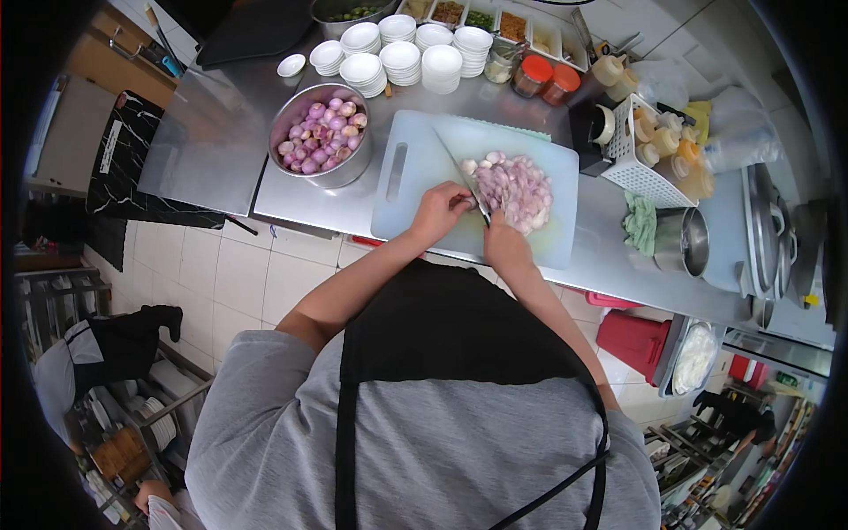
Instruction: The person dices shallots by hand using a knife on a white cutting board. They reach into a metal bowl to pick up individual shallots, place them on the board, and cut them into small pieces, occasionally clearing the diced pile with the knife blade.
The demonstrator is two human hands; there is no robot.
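My right hand (509,250) grips the handle of a kitchen knife (453,156), whose long blade points away over a white plastic cutting board (414,126). Left of the blade, the fingertips of my left hand (442,207) pinch a shallot (471,203), partly hidden by the fingers. Against the blade's right side lies a heap of sliced shallots (515,189). A few whole peeled shallots (494,158) sit at the heap's far edge. To the left of the board stands a deep metal pot (358,162) of peeled whole shallots (322,136).
Stacked white saucers (400,55) and red-lidded jars (535,71) line the counter's back. On the right are a white basket (652,156) of squeeze bottles, a green cloth (640,224) and a metal pot (682,242). Other people (99,358) are behind me at both sides.
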